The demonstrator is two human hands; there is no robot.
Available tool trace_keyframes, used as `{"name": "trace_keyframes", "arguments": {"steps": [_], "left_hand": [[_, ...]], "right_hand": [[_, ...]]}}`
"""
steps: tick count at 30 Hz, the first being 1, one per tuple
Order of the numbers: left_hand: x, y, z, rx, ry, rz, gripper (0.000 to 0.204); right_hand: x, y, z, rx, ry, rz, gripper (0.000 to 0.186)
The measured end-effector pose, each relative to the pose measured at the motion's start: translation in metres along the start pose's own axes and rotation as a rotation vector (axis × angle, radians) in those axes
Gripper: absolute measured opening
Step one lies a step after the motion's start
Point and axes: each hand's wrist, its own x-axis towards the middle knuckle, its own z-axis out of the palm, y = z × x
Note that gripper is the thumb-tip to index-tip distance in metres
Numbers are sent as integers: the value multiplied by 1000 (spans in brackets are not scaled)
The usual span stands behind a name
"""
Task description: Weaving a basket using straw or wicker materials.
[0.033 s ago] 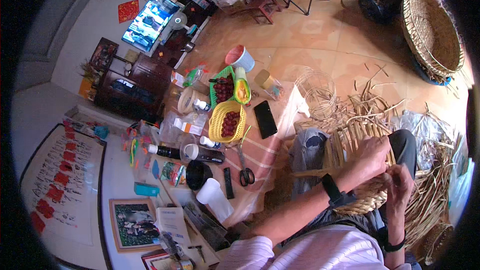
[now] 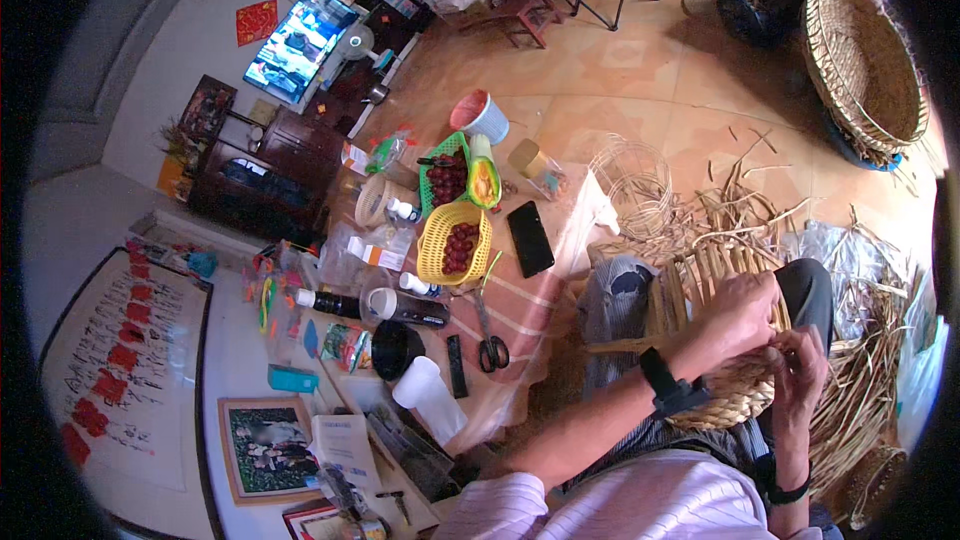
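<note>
A half-woven straw basket (image 2: 735, 395) lies in my lap, its braided part toward me and loose flat stakes (image 2: 690, 285) standing out on the far side. My left hand (image 2: 742, 312), with a black band at its wrist, is closed over the basket's stakes. Just right of it and nearer to me, my right hand (image 2: 800, 370) has its fingers pinched together at the basket's edge. The fingertips of both hands meet there. Whatever strand lies between the right fingers is too small to make out.
Left of my knees, a cloth-covered table holds a phone (image 2: 530, 240), scissors (image 2: 488, 340), a yellow fruit basket (image 2: 454, 245) and a paper roll (image 2: 430, 400). Loose straw (image 2: 860, 390) lies at my right. A large woven basket (image 2: 865, 70) stands at far right.
</note>
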Motion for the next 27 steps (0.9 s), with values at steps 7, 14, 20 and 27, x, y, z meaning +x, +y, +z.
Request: {"name": "trace_keyframes", "arguments": {"steps": [7, 14, 20, 27], "left_hand": [[11, 1, -30, -326, -364, -244, 44], [15, 2, -35, -301, -434, -247, 44], [15, -2, -28, -346, -415, -263, 46], [15, -3, -30, -363, -454, -282, 35]], "right_hand": [[-1, -14, 1, 95, 22, 34, 14], [8, -20, -18, -391, -117, -246, 18], [22, -33, -18, -754, -125, -437, 11], [32, -59, -14, -1019, -222, -509, 13]]}}
